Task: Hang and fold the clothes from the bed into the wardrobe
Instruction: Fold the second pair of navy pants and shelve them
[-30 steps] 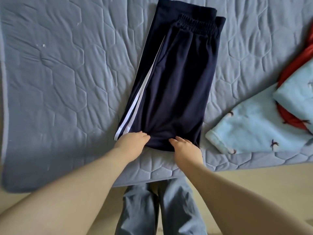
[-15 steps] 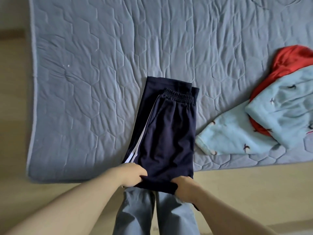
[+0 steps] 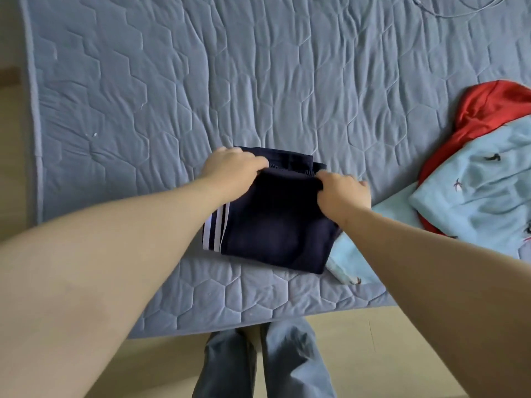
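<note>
On the mattress (image 3: 258,81), left hand (image 3: 232,170) and right hand (image 3: 342,191) pinched the folded navy track trousers (image 3: 273,225); uneven release could skew layers

One left hand (image 3: 233,171), one right hand (image 3: 342,194), one navy trousers (image 3: 273,231), one red garment (image 3: 488,110), one blue garment (image 3: 474,196).

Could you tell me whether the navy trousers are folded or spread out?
Folded: the navy trousers lie doubled over, left hand and right hand holding the folded-over edge.
</note>
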The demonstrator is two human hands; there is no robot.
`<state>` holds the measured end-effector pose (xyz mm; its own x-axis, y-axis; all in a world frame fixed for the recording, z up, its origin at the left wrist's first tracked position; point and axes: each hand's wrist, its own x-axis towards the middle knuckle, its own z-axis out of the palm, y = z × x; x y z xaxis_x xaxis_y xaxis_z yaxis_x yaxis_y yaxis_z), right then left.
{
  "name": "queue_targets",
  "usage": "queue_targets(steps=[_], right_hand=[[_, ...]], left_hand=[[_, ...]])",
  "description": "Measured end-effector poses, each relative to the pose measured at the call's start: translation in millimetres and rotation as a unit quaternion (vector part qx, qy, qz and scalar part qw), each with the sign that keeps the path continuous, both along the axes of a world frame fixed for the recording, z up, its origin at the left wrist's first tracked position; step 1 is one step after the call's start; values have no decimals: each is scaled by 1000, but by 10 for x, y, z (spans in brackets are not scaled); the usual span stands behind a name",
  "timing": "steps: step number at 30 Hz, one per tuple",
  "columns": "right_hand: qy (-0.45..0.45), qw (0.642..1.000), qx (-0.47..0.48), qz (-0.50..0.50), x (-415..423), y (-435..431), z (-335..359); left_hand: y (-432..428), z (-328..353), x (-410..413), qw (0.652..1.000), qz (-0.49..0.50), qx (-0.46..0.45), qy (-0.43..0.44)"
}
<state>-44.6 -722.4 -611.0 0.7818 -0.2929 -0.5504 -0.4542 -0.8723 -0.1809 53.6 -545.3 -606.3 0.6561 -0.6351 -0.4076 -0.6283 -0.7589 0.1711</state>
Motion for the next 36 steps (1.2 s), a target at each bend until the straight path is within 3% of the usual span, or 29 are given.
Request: queue_targets(steps=[2, 4, 7, 10, 13, 15, 17, 19, 21, 25, 29, 33, 36], right_hand=[[-42, 999, -23, -17, 70, -71, -91], [-79, 996, -15, -38, 66, -140, -171], [-76, 996, -9, -48, 20, -199, -301], [-15, 988, 26, -154, -79, -194, -446], [31, 945, 136, -296, -151, -203, -665], [18, 886, 234, -400, -180, -197, -805], [-7, 844, 265, -467, -206, -168, -893], [-36, 856, 228, -463, -204, -111, -928], [-87, 879, 194, -428, -166, -76, -886], [-153, 873, 203, -417, 37, -171, -744], [-49, 866, 221, -447, 41, -207, -834], [11, 808, 290, -513, -208, 33, -1142], [15, 809, 283, -515, -336, 182, -1366]], left_hand=[[-69, -94, 40, 995, 46, -61, -63], [-96, -193, 25, 990, 83, -83, -73], [-55, -339, -96, 991, 118, -48, -41], [27, -515, -246, 976, 217, -4, 20], [55, -709, -297, 913, 386, 10, 134], [70, -840, -294, 853, 487, -9, 188], [89, -910, -258, 776, 591, -86, 204], [100, -898, -214, 714, 638, -207, 200], [82, -797, -174, 725, 605, -278, 174], [83, -696, -22, 746, 549, -330, 180], [190, -914, -43, 816, 521, -141, 208], [301, -1187, -256, 792, 547, -69, 262], [416, -1389, -367, 782, 548, -102, 279]])
